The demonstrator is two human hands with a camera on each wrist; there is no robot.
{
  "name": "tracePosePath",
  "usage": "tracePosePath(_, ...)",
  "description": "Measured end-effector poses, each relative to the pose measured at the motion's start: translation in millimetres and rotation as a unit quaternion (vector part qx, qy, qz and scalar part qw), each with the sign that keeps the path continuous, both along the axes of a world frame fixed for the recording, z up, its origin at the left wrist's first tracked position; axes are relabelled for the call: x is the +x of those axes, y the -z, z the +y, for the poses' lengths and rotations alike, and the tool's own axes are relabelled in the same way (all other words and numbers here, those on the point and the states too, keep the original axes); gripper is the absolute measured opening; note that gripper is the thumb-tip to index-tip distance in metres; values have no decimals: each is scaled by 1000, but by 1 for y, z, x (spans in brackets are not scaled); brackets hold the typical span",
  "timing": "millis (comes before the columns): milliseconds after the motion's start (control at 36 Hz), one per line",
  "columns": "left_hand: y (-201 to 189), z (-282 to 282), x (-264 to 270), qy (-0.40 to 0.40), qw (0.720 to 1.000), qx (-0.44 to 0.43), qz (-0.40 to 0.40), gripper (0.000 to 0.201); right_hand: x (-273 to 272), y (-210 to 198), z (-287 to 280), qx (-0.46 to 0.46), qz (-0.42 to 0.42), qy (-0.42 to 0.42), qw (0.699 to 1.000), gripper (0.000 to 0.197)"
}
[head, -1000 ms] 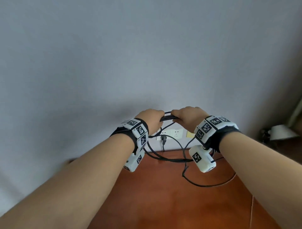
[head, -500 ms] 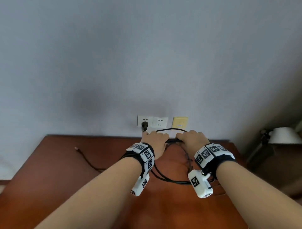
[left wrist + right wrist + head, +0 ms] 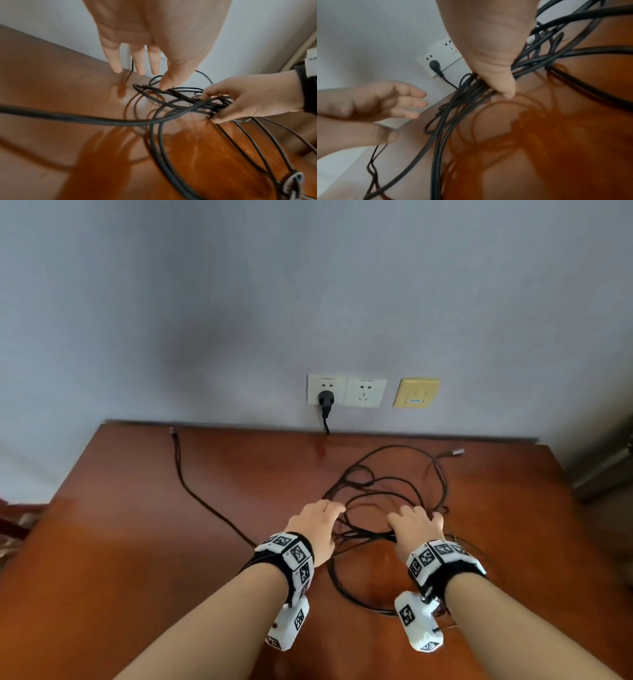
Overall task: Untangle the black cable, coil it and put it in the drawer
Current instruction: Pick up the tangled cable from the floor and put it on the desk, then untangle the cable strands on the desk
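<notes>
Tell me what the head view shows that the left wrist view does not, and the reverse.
Only the head view shows the white wall sockets with a black plug in one, the yellow wall plate, and a loose connector end of the black cable on the table.

Only the left wrist view shows the right hand gripping a bundle of strands, the left hand with fingers spread, and a pale tie round several strands.

Both show the tangled loops and both hands.
</notes>
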State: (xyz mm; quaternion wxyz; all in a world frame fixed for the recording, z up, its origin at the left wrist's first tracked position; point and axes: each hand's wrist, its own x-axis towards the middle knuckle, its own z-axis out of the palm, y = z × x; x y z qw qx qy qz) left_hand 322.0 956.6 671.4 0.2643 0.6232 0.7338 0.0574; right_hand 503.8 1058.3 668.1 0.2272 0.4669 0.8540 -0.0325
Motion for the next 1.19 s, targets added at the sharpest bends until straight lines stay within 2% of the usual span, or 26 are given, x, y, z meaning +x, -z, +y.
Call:
tracePosePath(111,11,-16,-19,-47,997,-34,47,55,-11,1,-7,-14,20,3,1000,47)
tracePosePath(194,19,-30,-34,-68,992,-77,77,50,-27,-4,-14,-20,43,-40,998,63)
tracePosePath(250,23,-40,-44,-67,987,-114,94,45,-40,-4,-22,-36,56,-68,995,66)
tracePosePath(333,28,-55,-58,-62,979,-155,120,41,-58,-1,-42,-50,89,-101,990,62)
tracePosePath(444,37,-72,-76,-80,974,-174,119,45,-84,7,-70,-89,139,-159,973,42)
tracePosePath(556,43,-83,-83,-79,978,-144,126,36,-108,19,-96,-138,151,-170,964,33)
tracePosePath(667,48,-90,-86,-64,982,-103,148,20,-123,30,-113,-130,149,-152,968,31)
tracePosePath(778,40,-89,-80,-43,987,-32,154,20,-134,29,-121,-128,184,-136,965,31)
tracePosePath(861,28,-83,-77,-38,988,29,144,20,-138,16,-115,-160,244,-76,953,18)
tracePosePath(944,13,-79,-78,-18,987,72,146,20,-132,-2,-104,-149,270,-73,948,14)
tracePosePath(1000,1,-77,-83,-5,985,74,154,21,-123,-18,-96,-118,295,-80,945,14)
tracePosePath(1083,-13,-76,-101,-37,988,47,140,24,-108,-44,-81,-86,329,-68,938,13)
tracePosePath(1194,-34,-78,-120,-78,989,34,124,24,-94,-68,-63,-65,314,-30,947,11)
